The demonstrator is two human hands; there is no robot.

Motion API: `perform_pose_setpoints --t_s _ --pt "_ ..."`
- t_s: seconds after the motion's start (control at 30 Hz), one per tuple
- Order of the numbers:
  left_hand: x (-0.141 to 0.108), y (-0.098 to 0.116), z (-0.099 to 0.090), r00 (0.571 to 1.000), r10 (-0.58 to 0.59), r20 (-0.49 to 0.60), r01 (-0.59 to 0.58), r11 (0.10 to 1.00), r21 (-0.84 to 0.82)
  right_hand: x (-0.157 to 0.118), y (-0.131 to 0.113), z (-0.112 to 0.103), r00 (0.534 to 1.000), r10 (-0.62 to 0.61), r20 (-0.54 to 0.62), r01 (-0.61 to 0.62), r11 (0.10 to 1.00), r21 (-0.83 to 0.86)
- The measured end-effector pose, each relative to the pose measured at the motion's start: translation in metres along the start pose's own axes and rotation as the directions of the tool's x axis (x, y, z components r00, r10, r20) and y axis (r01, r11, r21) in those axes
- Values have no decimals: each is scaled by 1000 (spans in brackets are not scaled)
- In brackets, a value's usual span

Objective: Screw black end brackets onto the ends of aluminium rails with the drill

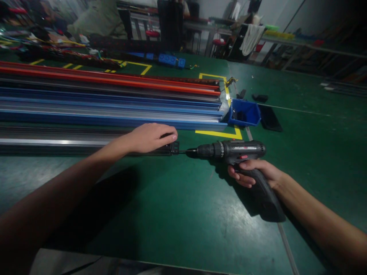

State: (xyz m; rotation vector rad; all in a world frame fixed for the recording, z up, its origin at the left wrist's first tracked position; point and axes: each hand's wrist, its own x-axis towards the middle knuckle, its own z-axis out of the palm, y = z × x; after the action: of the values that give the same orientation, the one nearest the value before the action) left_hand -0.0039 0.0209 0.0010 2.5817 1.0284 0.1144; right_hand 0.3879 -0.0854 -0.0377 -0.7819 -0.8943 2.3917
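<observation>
My right hand (252, 173) is wrapped round the handle of a black cordless drill (243, 149), which points left. The drill's bit (186, 151) reaches the black end cap (175, 147) on a long dark metal profile (71, 142); whether it sits in a screw there cannot be made out. Over that same end my left hand (151, 137) lies, its fingers curled over the profile and gripping it from above. Behind it, blue profiles (114, 110) and orange-red profiles (129, 79) run side by side to the left edge.
A blue bin (245, 112) with small dark parts stands beyond the drill, beside a flat black object (269, 117). Yellow tape (219, 134) marks the green tabletop (177, 214). Bundled wires (65, 47) lie at the back left. Stools and further tables stand behind.
</observation>
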Motion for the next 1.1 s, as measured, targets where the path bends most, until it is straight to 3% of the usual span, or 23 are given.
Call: perform_pose_setpoints --t_s 1.1 --pt "0 2 -1 999 16 -29 -15 1000 24 0 -1 2 1000 4 -18 -4 1000 -26"
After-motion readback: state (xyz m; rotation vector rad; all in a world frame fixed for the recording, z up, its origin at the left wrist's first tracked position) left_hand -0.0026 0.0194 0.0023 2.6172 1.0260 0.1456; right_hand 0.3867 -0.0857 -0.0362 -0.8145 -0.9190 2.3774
